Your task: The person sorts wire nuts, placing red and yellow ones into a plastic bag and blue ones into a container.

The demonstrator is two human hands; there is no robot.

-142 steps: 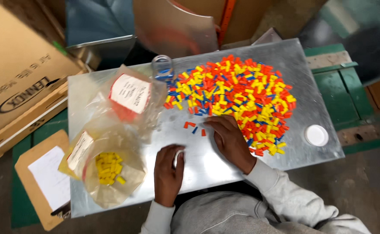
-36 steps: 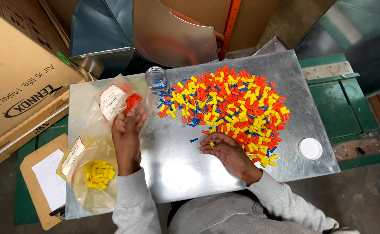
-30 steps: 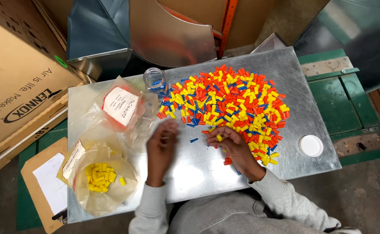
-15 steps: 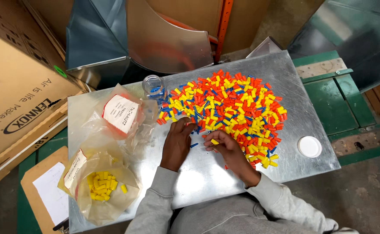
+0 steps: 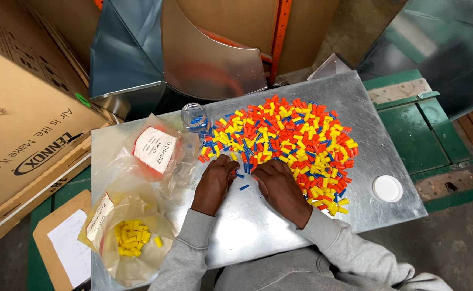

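Caps (image 5: 287,140) pile touches left hand (image 5: 215,183) and right hand (image 5: 280,188) fingertips.

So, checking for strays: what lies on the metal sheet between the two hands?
In the head view, one loose blue connector lies between the left hand and right hand; otherwise bare metal sheet.

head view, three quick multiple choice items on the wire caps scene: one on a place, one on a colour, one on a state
1. Where is the round white lid?
A. right of the pile
B. in a bag
C. on the cardboard box

2. What colour are the small plastic caps in the open clear bag?
A. blue
B. yellow
C. orange

3. How are the left hand and right hand?
A. lifted away
B. holding the bag
C. down at the pile's near edge

A: it lies alone on the metal sheet.
B: only yellow shows.
C: both rest at the mixed cap pile.
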